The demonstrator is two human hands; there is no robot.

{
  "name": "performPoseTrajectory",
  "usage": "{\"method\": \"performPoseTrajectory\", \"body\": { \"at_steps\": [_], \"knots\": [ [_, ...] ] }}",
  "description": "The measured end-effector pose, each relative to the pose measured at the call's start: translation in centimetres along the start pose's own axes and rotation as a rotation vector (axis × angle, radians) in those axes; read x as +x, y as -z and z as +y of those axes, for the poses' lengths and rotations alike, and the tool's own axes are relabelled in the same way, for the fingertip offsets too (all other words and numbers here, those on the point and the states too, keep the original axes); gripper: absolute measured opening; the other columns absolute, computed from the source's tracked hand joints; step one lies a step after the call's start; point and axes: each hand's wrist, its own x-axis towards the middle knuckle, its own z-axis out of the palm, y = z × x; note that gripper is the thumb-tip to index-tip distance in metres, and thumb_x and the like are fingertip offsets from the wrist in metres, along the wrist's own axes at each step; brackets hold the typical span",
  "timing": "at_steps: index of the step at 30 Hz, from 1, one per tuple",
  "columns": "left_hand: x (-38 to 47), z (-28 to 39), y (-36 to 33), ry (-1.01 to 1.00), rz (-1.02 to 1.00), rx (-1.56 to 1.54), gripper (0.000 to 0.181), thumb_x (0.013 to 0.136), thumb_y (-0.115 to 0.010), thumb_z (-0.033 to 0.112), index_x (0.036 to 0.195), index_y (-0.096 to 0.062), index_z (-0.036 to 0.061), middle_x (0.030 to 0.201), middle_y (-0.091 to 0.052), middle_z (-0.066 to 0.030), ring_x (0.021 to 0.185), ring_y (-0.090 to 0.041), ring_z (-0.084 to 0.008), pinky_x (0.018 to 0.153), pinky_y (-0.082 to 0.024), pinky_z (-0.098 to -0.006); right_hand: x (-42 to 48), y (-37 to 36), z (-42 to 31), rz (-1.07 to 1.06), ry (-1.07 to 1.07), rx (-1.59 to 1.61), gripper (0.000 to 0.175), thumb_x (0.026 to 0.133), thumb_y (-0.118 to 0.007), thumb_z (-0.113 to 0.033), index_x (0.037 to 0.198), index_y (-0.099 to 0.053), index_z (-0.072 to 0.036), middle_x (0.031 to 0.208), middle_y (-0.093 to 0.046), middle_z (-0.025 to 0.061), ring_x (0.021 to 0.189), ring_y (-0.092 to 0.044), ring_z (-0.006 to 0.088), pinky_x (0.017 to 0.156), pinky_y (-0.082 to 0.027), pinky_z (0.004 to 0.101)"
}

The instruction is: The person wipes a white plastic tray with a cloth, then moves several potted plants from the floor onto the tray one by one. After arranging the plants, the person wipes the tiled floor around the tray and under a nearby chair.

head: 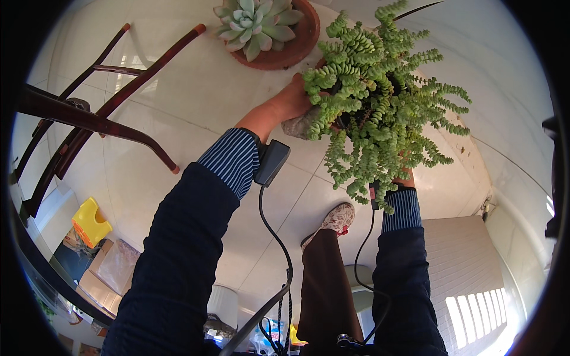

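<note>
A bushy green trailing succulent (374, 98) fills the upper right of the head view, its stems hiding most of its pot. My left hand (296, 100) is at the plant's left side, its fingers partly behind the leaves, close to a grey-brown stone-like lump (297, 126). Under the stems at the lower right is my right hand (406, 171), almost wholly covered by foliage. What either set of fingers grips cannot be seen. Behind stands a rosette succulent (251, 24) in a round terracotta pot (307, 31).
Dark red wooden furniture legs (151, 71) stand at the left on the tiled floor (196, 147). A yellow plastic object (91, 220) and cardboard boxes (95, 285) lie lower left. A pale wall runs along the right, above a beige textured panel (461, 262). Black cables hang from both wrists.
</note>
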Motion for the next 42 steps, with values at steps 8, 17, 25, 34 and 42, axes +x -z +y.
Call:
{"method": "performPoseTrajectory", "body": {
  "at_steps": [8, 17, 25, 34, 42],
  "knots": [
    [0.7, -0.1, 0.6, 0.184, 0.033, 0.094, 0.053, 0.093, -0.059, 0.027, 0.142, -0.044, 0.0119, 0.131, -0.058, -0.0178, 0.113, -0.060, -0.0333, 0.092, -0.048, -0.0400, 1.8, -1.2, 0.5, -0.018, -0.009, 0.004, 0.031, 0.088, -0.060, -0.012, 0.118, -0.062, -0.007, 0.109, -0.066, 0.0107, 0.100, -0.064, 0.0241, 0.082, -0.051, 0.0349],
    [4.0, -5.6, -0.8, -0.069, 0.065, 0.242, 0.063, 0.090, -0.065, 0.025, 0.147, -0.040, 0.0106, 0.135, -0.057, -0.0119, 0.121, -0.056, -0.0220, 0.101, -0.044, -0.0293, 2.1, -1.1, 0.5, -0.014, -0.016, 0.015, 0.030, 0.088, -0.060, -0.013, 0.117, -0.062, -0.007, 0.109, -0.066, 0.0111, 0.099, -0.065, 0.0243, 0.082, -0.051, 0.0352],
    [3.3, -3.7, -1.5, -0.005, 0.167, -0.203, 0.053, 0.089, -0.067, 0.017, 0.137, -0.047, 0.0057, 0.124, -0.063, -0.0097, 0.107, -0.061, -0.0157, 0.093, -0.046, -0.0290, 2.1, -0.7, 0.5, -0.004, -0.018, 0.024, 0.030, 0.088, -0.060, -0.013, 0.117, -0.062, -0.007, 0.108, -0.066, 0.0114, 0.099, -0.065, 0.0245, 0.081, -0.051, 0.0354],
    [2.9, -1.8, -1.5, 0.005, 0.188, -0.349, 0.040, 0.091, -0.063, 0.014, 0.129, -0.051, 0.0078, 0.115, -0.064, -0.0072, 0.100, -0.060, -0.0150, 0.088, -0.047, -0.0298, 2.1, -0.7, 0.5, 0.000, -0.014, 0.011, 0.030, 0.088, -0.060, -0.013, 0.117, -0.062, -0.007, 0.107, -0.067, 0.0118, 0.098, -0.065, 0.0247, 0.081, -0.052, 0.0357],
    [0.8, -1.2, -1.6, 0.053, 0.204, -0.137, 0.037, 0.089, -0.064, 0.009, 0.123, -0.051, 0.0080, 0.108, -0.065, -0.0080, 0.094, -0.061, -0.0171, 0.082, -0.049, -0.0317, 1.1, -1.3, 0.4, 0.007, -0.004, -0.015, 0.029, 0.088, -0.061, -0.014, 0.116, -0.063, -0.008, 0.106, -0.067, 0.0121, 0.097, -0.065, 0.0249, 0.080, -0.052, 0.0359]
  ]
}}
